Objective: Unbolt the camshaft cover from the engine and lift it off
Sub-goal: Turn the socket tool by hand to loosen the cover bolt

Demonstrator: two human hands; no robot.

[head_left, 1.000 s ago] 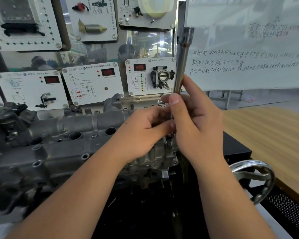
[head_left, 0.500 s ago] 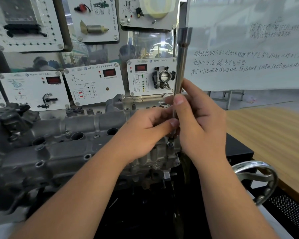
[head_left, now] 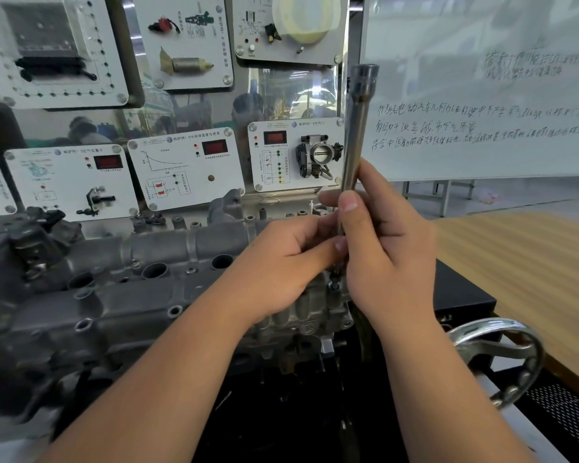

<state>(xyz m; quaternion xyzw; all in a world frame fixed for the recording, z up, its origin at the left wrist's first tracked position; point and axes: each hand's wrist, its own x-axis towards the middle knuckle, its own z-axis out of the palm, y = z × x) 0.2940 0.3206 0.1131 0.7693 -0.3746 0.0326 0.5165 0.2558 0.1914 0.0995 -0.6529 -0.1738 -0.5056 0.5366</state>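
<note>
The cover [head_left: 121, 295] sits on the engine [head_left: 298, 325], stretching from the left edge of the view to the middle, so the lifting is not yet done and the work looks to be mid-unbolting. One long metal tool [head_left: 356, 145] stands nearly upright over one bolt [head_left: 335, 285] at the cover's near right corner. Two hands work it: the right hand [head_left: 391, 259] wraps its fingers around the shaft, and the left hand [head_left: 281, 262] pinches the lower end with thumb and fingertips. How many bolts remain I cannot tell. One chrome handwheel [head_left: 502, 355] sits at the right.
</note>
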